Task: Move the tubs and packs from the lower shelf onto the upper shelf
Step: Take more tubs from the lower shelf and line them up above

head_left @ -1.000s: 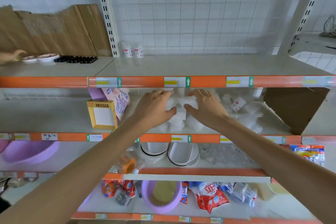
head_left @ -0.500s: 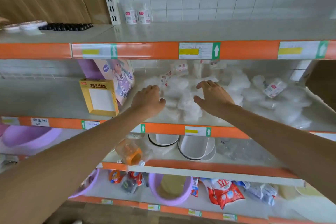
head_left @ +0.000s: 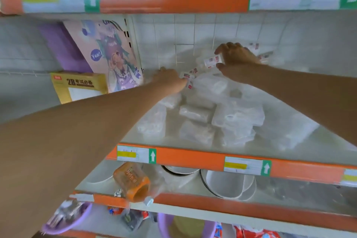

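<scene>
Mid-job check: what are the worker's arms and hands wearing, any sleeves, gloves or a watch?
The left forearm and right forearm are bare to the frame edge, with no sleeve in view. The left hand and right hand are ungloved. No watch, bracelet or ring shows, though the picture is blurred.

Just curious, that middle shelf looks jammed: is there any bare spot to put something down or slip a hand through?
Bare shelf lies left of the yellow box, plus a strip behind the left hand along the tiled back wall. Crowded: the heap of clear packs in the middle.
</scene>
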